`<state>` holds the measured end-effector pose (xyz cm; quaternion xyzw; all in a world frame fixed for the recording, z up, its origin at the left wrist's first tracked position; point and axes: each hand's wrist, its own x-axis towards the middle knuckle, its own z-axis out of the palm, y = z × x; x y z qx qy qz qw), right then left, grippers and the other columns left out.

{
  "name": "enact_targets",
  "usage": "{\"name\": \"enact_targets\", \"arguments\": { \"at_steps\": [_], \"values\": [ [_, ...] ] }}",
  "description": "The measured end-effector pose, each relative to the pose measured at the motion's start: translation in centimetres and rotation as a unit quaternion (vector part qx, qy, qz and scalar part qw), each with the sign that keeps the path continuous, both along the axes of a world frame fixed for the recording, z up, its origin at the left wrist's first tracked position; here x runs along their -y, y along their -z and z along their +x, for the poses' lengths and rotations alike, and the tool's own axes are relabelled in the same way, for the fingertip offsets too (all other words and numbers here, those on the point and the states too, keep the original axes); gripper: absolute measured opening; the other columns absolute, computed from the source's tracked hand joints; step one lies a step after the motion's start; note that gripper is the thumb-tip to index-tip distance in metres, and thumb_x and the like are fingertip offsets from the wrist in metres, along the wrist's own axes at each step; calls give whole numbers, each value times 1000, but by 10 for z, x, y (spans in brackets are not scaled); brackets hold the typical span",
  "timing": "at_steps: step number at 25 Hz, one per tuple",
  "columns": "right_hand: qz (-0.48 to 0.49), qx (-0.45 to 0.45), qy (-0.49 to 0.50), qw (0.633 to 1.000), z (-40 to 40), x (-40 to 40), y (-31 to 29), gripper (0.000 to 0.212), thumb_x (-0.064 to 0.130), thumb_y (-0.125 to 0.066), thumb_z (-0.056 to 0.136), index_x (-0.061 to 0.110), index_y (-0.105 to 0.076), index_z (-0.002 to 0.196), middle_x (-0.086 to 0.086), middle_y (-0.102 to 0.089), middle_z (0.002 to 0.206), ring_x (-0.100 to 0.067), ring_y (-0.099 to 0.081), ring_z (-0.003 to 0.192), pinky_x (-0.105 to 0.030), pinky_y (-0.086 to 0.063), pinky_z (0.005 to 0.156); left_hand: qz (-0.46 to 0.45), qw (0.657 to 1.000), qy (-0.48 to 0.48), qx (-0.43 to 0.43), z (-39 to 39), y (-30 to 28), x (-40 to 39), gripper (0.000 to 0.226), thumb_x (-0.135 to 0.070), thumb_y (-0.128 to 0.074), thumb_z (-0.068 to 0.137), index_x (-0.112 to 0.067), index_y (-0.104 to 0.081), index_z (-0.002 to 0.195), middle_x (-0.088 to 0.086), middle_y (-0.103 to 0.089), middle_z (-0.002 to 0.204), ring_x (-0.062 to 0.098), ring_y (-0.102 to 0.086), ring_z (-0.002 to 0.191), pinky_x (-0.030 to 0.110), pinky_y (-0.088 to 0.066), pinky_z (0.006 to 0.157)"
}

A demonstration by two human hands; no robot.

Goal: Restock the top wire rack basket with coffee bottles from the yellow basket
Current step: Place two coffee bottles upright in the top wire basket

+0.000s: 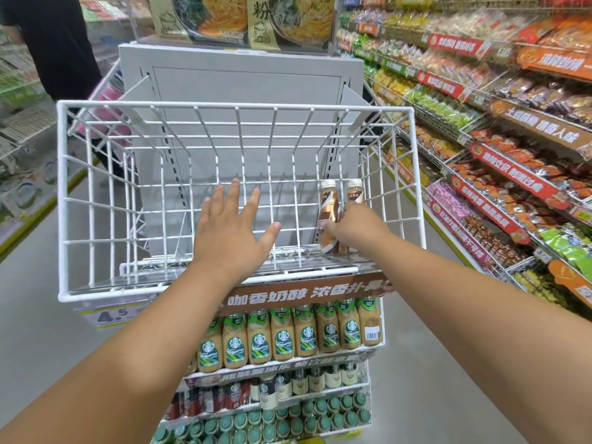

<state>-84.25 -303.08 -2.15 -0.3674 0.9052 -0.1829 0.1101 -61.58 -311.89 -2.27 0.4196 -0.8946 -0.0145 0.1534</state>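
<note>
Two coffee bottles were stood upright at 3 o'clock in the top wire basket, touching. The nearer one was gripped by the right hand. The left hand was held flat, fingers spread, at centre, nothing grasped. Green-capped bottles were racked at 6 o'clock below.

Left hand spread flat inside white wire basket; right hand grips upright coffee bottle, second bottle just beyond fingers. Green-label bottles below wrists.
</note>
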Motion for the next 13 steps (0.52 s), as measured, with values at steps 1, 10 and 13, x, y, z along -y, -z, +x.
{"name": "enact_targets", "arguments": {
  "at_steps": [1,10,13],
  "values": [
    [1,-14,-24,1000,6,-7,-5,61,53,-63,96,11,-53,138,-12,-65,127,-30,-65,106,-40,-56,86,-2,1000,3,0,3,-1,-2,78,-74,-23,96,-34,-12,162,3,3,171,26,7,157,46,0,127],
    [-50,-246,-116,961,81,-93,-25,75,69,-24,101,32,-7,165,1,4,174,-23,7,160,-46,-1,129,-48,997,50,-34,37,-2,-36,80,-75,-24,94,-34,-11,162,5,-3,171,28,2,157,49,-3,127],
    [-56,-264,-125,955,96,-114,-17,77,70,-24,100,32,-9,165,1,5,174,-23,5,160,-48,-4,129,-56,997,47,-40,50,1,-56,82,-76,-22,92,-34,-13,162,5,-5,171,29,0,157,49,-5,127]
  ]
}}
